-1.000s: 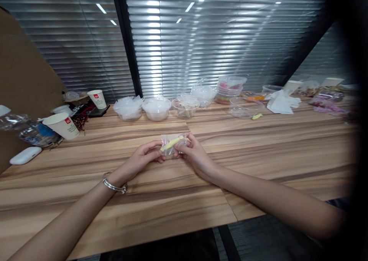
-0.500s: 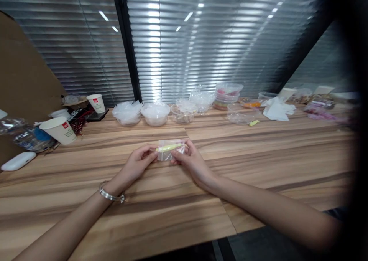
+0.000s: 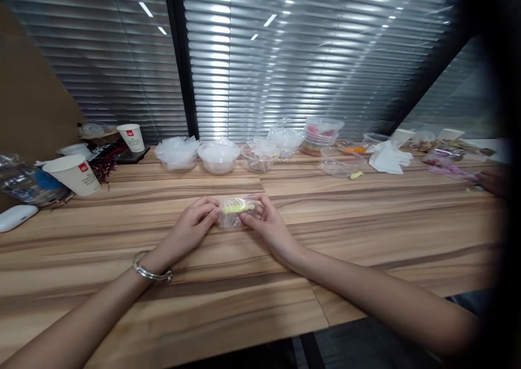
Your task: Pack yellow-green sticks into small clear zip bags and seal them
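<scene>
A small clear plastic bag point(image 3: 230, 220) is held between my two hands, just over the wooden table point(image 3: 228, 287). Inside it shows a thin yellow-green strip point(image 3: 237, 209), its kind too small to tell. My left hand point(image 3: 195, 221) pinches the bag's left end between thumb and fingers. On the other side my right hand point(image 3: 266, 222) grips the right end, thumb in front and fingers behind. A silver bracelet point(image 3: 151, 273) circles my left wrist.
Clear plastic bowls point(image 3: 220, 157) line the back, near stacked tubs point(image 3: 321, 135). Left are paper cups point(image 3: 77, 175), a bottle point(image 3: 30, 182) and a white case point(image 3: 17, 217). Right lie a yellow piece point(image 3: 355, 175), tissues point(image 3: 389, 157) and another person's hand point(image 3: 493, 180).
The view has shifted slightly. My left fingers have closed tighter on the bag's left end, and the bag looks more crumpled. Another person's hand has come into view at the right.
</scene>
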`<state>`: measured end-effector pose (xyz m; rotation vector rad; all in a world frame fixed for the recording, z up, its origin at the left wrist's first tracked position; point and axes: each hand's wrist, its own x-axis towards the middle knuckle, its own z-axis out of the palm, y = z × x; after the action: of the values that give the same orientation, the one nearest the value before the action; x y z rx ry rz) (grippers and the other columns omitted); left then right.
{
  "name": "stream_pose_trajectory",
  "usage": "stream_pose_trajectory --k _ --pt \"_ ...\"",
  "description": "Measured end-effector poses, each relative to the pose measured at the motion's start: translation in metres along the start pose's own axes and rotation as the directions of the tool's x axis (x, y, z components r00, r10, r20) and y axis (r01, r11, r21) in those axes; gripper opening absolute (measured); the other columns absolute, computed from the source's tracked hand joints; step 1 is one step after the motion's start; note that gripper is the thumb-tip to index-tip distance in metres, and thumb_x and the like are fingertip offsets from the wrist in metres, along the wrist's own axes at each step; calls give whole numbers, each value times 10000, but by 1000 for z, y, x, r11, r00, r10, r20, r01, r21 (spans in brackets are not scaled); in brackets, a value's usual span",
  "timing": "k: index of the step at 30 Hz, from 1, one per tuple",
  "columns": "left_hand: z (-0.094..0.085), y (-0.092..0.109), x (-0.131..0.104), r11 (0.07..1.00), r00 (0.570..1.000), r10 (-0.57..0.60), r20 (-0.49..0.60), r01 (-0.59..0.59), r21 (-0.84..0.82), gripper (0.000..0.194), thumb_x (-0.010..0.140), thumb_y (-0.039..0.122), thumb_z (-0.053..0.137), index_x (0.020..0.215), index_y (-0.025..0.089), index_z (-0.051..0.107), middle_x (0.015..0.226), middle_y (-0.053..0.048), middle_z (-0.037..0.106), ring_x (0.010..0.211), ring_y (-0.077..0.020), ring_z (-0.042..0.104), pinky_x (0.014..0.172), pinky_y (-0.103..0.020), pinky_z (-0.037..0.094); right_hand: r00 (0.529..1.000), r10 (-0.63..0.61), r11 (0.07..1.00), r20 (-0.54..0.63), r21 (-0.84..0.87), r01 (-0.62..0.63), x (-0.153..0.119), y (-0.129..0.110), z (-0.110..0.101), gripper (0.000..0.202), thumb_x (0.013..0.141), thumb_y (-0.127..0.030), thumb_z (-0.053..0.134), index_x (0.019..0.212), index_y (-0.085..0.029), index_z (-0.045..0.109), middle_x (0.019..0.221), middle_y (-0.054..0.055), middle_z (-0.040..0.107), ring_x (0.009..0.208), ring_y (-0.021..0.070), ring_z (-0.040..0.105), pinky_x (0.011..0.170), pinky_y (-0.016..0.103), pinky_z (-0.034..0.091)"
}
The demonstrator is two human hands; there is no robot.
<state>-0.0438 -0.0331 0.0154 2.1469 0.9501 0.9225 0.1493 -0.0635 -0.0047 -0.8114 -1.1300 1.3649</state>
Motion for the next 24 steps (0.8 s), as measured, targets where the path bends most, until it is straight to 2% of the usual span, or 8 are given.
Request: stream_pose_trajectory --k 4,7,11,16,18,20,22,24 --pt "0 -3 0 999 998 -21 66 23 -32 287 870 326 457 685 162 602 915 -46 552 867 -168 514 803 -270 395 1000 5 1000 -4 -28 -6 1 0 0 279 715 -225 680 919 -252 491 761 -38 587 719 122 572 714 258 447" --pt "3 -9 0 971 990 -126 64 136 -199 256 833 348 522 671 154 562 820 -27 550 765 -144 524 713 -256 415 1000 23 1000 15 -18 -23 0 -1 1 253 729 -232 671 912 -244 496 782 -26 606 734 129 584 736 272 453" --pt "6 -12 -1 783 950 -260 172 312 -539 219 770 334 619 885 186 507 730 12 571 616 -109 538 600 -243 439 998 24 999 56 -30 -22 -2 1 1 245 734 -271 673 916 -234 514 897 4 629 824 151 596 802 302 456" --pt "5 -5 -3 672 891 -309 331 451 -587 267 731 269 670 930 131 556 804 -55 631 680 -111 564 624 -223 437 995 -3 992 98 -125 15 0 5 -3 292 766 -296 637 1029 -245 519 989 30 609 918 181 583 856 352 454" --pt "4 -2 -3 651 898 -320 301 439 -619 249 694 238 703 857 128 550 811 -50 626 680 -107 556 616 -222 431 994 -97 969 46 -225 105 0 1 -2 408 762 -292 642 1138 -283 482 1123 42 556 1039 205 535 911 387 428" --pt "4 1 -4 638 912 -329 246 407 -654 261 659 214 727 795 141 517 775 -22 609 668 -102 542 603 -218 422 957 -289 893 -3 -361 268 -4 -11 2 492 763 -270 642 1210 -338 447 1246 35 475 1167 226 446 995 429 355" --pt "5 3 -5 634 919 -345 190 378 -675 274 649 205 733 761 154 488 718 15 574 627 -81 509 569 -197 397 877 -477 773 55 -449 448 -16 -30 8 436 786 -238 607 1181 -379 491 1260 20 461 1223 245 391 1052 468 274" --pt "6 3 -5 640 924 -355 146 354 -682 265 661 199 725 766 159 485 704 34 541 611 -66 474 544 -177 372 849 -491 728 197 -443 524 -37 -52 13 324 793 -226 586 1057 -414 582 1138 28 540 1155 268 458 1004 498 329"
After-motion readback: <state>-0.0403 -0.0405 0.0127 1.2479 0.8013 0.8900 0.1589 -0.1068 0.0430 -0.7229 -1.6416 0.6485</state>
